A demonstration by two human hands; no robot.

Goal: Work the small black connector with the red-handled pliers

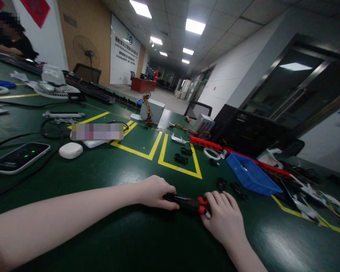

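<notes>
My right hand (225,215) is closed around the red handles of a pair of pliers (190,201), whose metal jaws point left. A small black part (170,197), perhaps a plastic connector, is pinched between the thumb and fingers of my left hand (156,192). The jaw tips meet this part, but I cannot tell how firmly they grip it. Both hands are just above the green table (124,166). Beyond my right hand lie a round black piece (221,184) and a longer black piece (239,190).
Two black pieces (181,158) lie inside a yellow-taped area. A blue plastic tray (253,177) stands right, beside a red strip (206,143) and loose wires. Left are a white case (70,150), a device with green lights (19,158) and cables. A metal box (155,112) stands farther back.
</notes>
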